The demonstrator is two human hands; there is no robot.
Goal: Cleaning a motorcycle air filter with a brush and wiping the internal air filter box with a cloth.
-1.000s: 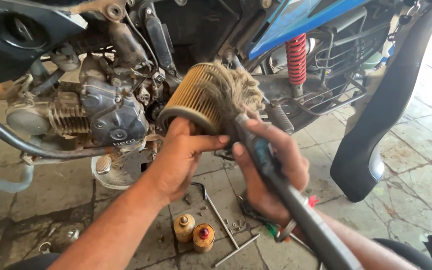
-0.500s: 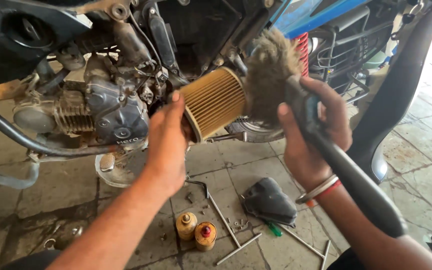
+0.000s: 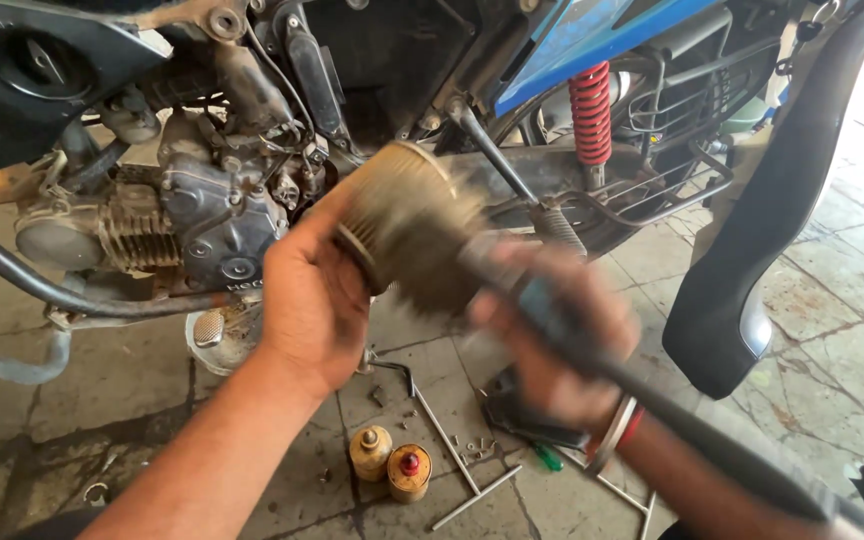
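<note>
My left hand [image 3: 310,300] grips a round pleated yellow air filter [image 3: 404,215] by its end, holding it up in front of a motorcycle engine [image 3: 192,225]. My right hand [image 3: 552,340] is closed around the dark handle of a brush [image 3: 542,305], blurred with motion. The frayed bristles press against the filter's lower right side. A red and white bangle sits on my right wrist [image 3: 617,435].
The motorcycle stands close ahead, with a red shock spring [image 3: 590,110] and blue panel [image 3: 592,35]. A black seat [image 3: 762,220] leans at the right. On the tiled floor lie two small oil cans [image 3: 392,465], T-handle tools [image 3: 452,450], a black cover [image 3: 517,415] and loose screws.
The filter has turned in my left hand and tilted. My right hand swept the brush down from the filter's upper right to its lower side.
</note>
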